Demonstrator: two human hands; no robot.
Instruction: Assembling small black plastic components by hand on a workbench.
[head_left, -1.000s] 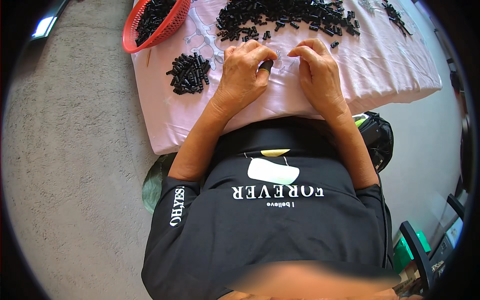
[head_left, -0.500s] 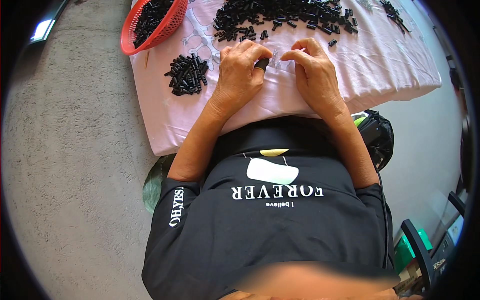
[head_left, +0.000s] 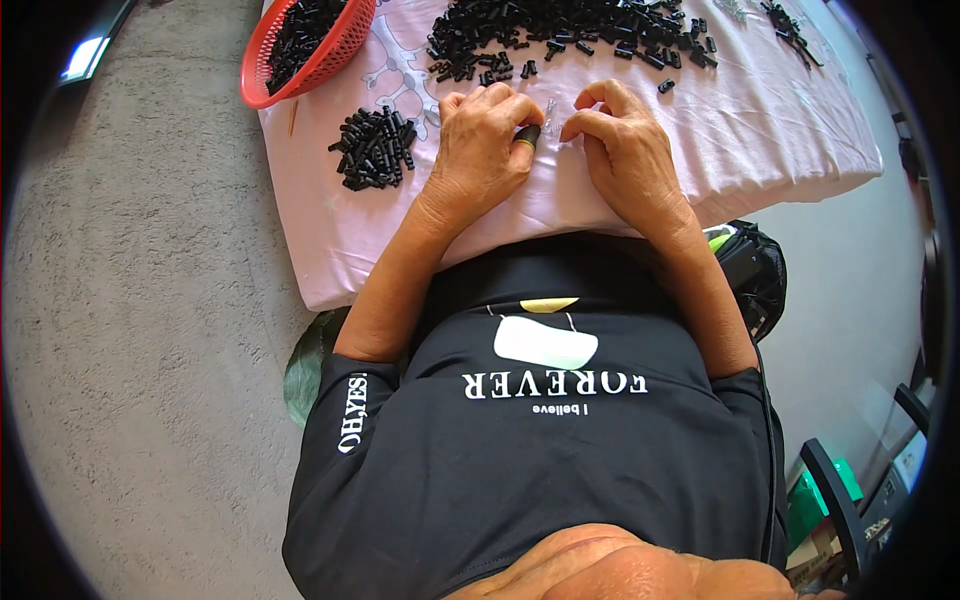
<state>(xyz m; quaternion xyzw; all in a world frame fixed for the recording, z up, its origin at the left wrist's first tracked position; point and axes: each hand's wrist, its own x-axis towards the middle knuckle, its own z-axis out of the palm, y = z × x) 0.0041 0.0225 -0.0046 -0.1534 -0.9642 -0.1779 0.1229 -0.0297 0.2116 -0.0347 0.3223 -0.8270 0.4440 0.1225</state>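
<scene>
Above the pink cloth, my left hand (head_left: 482,140) is closed with thumb and forefinger brought together. A black sleeve-like cover with a yellow band (head_left: 527,135) appears to sit on its thumb tip. Whatever lies in this pinch is hidden by the fingers. Facing it, my right hand (head_left: 630,145) is also closed in a pinch, its contents too small to make out. Between the two hands lie tiny clear or silvery pieces (head_left: 551,118) on the cloth. Left of my left hand rests a small pile of short black tube-shaped parts (head_left: 374,148).
A red perforated basket (head_left: 335,62) full of black parts stands at the table's far left corner. A large heap of similar parts (head_left: 560,25) spreads beyond my hands. Silvery pieces (head_left: 730,9) and thin black parts (head_left: 790,35) lie far right. A black bag (head_left: 755,275) is beside the table.
My right fingertips have dropped slightly nearer to me and closed together. My left thumb has shifted a little, showing the yellow band on its black cover.
</scene>
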